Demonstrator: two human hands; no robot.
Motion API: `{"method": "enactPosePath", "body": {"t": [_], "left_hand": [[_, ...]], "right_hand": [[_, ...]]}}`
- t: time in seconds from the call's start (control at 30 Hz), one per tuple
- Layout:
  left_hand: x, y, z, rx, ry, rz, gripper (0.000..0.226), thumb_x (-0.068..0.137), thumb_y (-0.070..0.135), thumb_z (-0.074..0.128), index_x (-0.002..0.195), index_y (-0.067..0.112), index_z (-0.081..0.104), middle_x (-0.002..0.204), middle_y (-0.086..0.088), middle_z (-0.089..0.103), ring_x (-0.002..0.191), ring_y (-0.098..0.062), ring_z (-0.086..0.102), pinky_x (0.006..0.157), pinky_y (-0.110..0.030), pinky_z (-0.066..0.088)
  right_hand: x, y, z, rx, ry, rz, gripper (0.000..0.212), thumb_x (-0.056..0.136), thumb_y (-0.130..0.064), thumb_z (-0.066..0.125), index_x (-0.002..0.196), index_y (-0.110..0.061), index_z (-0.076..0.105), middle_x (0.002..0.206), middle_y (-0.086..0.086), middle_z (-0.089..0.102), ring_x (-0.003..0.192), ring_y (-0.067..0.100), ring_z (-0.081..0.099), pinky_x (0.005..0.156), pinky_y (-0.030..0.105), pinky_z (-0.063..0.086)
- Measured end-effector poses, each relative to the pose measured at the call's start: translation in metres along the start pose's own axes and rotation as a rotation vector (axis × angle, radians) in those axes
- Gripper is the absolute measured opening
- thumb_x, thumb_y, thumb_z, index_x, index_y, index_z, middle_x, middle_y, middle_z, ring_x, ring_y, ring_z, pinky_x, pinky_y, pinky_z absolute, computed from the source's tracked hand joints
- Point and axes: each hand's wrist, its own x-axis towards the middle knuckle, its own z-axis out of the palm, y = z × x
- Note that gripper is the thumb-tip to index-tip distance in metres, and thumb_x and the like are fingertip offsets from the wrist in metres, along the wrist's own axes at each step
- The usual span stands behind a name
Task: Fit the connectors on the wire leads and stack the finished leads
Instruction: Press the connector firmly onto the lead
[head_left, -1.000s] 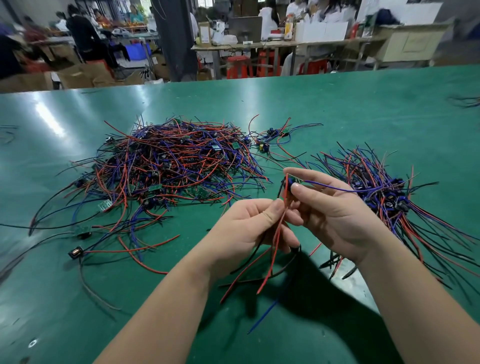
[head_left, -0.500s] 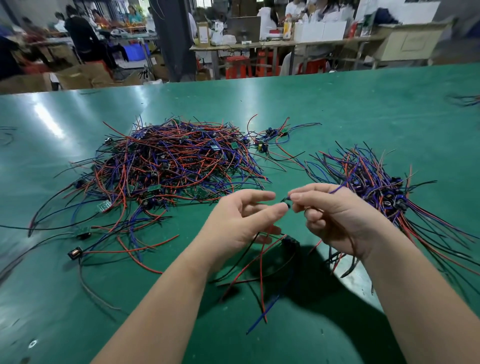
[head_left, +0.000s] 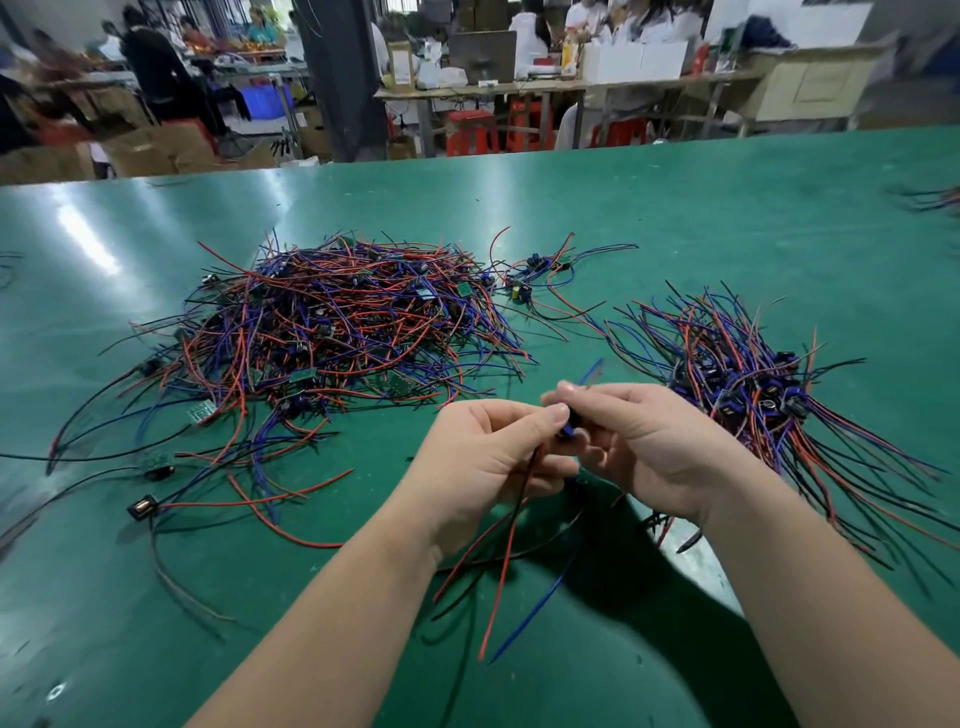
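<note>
Wire lead (head_left: 511, 525) pinched in left hand (head_left: 485, 462); right hand (head_left: 644, 447) pinches dark connector (head_left: 570, 422) at its top. Loose pile (head_left: 332, 332) left, finished stack (head_left: 748, 384) right on green table (head_left: 675, 218).

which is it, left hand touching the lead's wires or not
Touching. Head view: the left hand grips the lead's wires, which hang below its fingers.

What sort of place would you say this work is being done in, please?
Most likely an electronics assembly workshop: a long green workbench carries a loose heap of wire leads and a tidier stack at right, and other benches with red stools stand behind.
</note>
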Motion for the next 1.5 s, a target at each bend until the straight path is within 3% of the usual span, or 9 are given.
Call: {"method": "enactPosePath", "body": {"t": [0.07, 0.17, 0.27, 0.5, 0.93, 1.07, 1.2, 1.33, 1.5], "left_hand": [[-0.001, -0.002, 0.001, 0.025, 0.003, -0.006, 0.014, 0.076, 0.019, 0.07, 0.075, 0.005, 0.07, 0.069, -0.01, 0.069, 0.051, -0.012, 0.063, 0.048, -0.019, 0.05], [-0.001, -0.003, 0.001, 0.129, -0.004, -0.027, 0.012, 0.086, 0.009, 0.065, 0.077, 0.001, 0.067, 0.064, -0.01, 0.068, 0.051, -0.013, 0.065, 0.046, -0.018, 0.049], [-0.003, 0.0, -0.001, 0.209, -0.029, -0.06, 0.013, 0.087, 0.009, 0.066, 0.076, 0.001, 0.066, 0.065, -0.01, 0.069, 0.053, -0.013, 0.067, 0.045, -0.019, 0.049], [-0.012, -0.001, 0.009, 0.259, -0.242, -0.064, 0.017, 0.084, 0.009, 0.068, 0.069, 0.013, 0.074, 0.069, -0.007, 0.072, 0.057, -0.015, 0.069, 0.052, -0.022, 0.053], [-0.003, -0.003, 0.004, 0.113, -0.04, -0.032, 0.016, 0.09, 0.016, 0.062, 0.075, 0.013, 0.068, 0.077, -0.009, 0.073, 0.056, -0.016, 0.067, 0.049, -0.02, 0.051], [0.002, -0.004, 0.0, 0.034, 0.08, 0.029, 0.008, 0.083, 0.019, 0.068, 0.079, 0.013, 0.069, 0.078, -0.003, 0.073, 0.061, -0.014, 0.068, 0.049, -0.023, 0.053], [0.005, -0.006, -0.006, 0.072, 0.092, 0.033, 0.015, 0.063, 0.026, 0.075, 0.066, 0.012, 0.072, 0.064, -0.003, 0.067, 0.054, -0.011, 0.063, 0.05, -0.024, 0.054], [0.011, -0.006, -0.011, -0.057, 0.159, -0.007, 0.026, 0.062, 0.029, 0.07, 0.071, 0.007, 0.061, 0.056, -0.002, 0.064, 0.046, -0.01, 0.06, 0.045, -0.02, 0.05], [0.021, -0.001, -0.023, -0.15, 0.253, -0.062, 0.026, 0.091, 0.033, 0.057, 0.085, 0.007, 0.058, 0.057, -0.001, 0.065, 0.047, -0.012, 0.063, 0.045, -0.022, 0.053]], "right_hand": [[-0.001, 0.0, -0.002, -0.012, -0.01, 0.012, 0.043, 0.046, -0.027, 0.079, 0.079, -0.002, 0.069, 0.075, 0.011, 0.06, 0.067, 0.017, 0.052, 0.066, 0.024, 0.041], [-0.004, -0.003, -0.007, -0.138, -0.025, 0.027, 0.027, 0.057, -0.021, 0.074, 0.078, -0.005, 0.072, 0.067, 0.005, 0.061, 0.058, 0.01, 0.051, 0.052, 0.015, 0.043], [-0.006, -0.005, -0.007, -0.216, 0.009, -0.008, 0.029, 0.059, -0.019, 0.072, 0.08, -0.001, 0.07, 0.058, 0.001, 0.058, 0.047, 0.005, 0.047, 0.043, 0.012, 0.039], [-0.006, -0.033, -0.037, 0.173, 0.295, -0.154, 0.031, 0.06, -0.016, 0.071, 0.087, -0.002, 0.063, 0.053, -0.003, 0.057, 0.044, 0.002, 0.052, 0.04, 0.009, 0.042], [-0.003, -0.028, -0.036, 0.205, 0.211, -0.174, 0.025, 0.062, -0.016, 0.069, 0.083, -0.004, 0.065, 0.059, -0.001, 0.06, 0.047, 0.003, 0.052, 0.041, 0.01, 0.042], [-0.006, -0.017, -0.025, 0.018, 0.023, -0.011, 0.033, 0.062, -0.012, 0.069, 0.094, -0.003, 0.069, 0.059, 0.001, 0.059, 0.044, 0.004, 0.05, 0.039, 0.011, 0.042], [-0.008, -0.004, -0.007, -0.083, -0.118, 0.065, 0.029, 0.062, -0.013, 0.07, 0.089, -0.005, 0.071, 0.058, 0.0, 0.06, 0.044, 0.004, 0.049, 0.039, 0.012, 0.04], [-0.01, -0.015, -0.003, -0.039, -0.072, 0.021, 0.015, 0.062, -0.013, 0.068, 0.076, -0.007, 0.073, 0.06, 0.003, 0.058, 0.044, 0.005, 0.049, 0.039, 0.012, 0.041], [0.009, -0.089, 0.001, -0.184, 0.067, -0.183, 0.018, 0.063, -0.018, 0.068, 0.08, -0.011, 0.065, 0.055, -0.002, 0.061, 0.042, 0.002, 0.052, 0.042, 0.01, 0.046]]}}
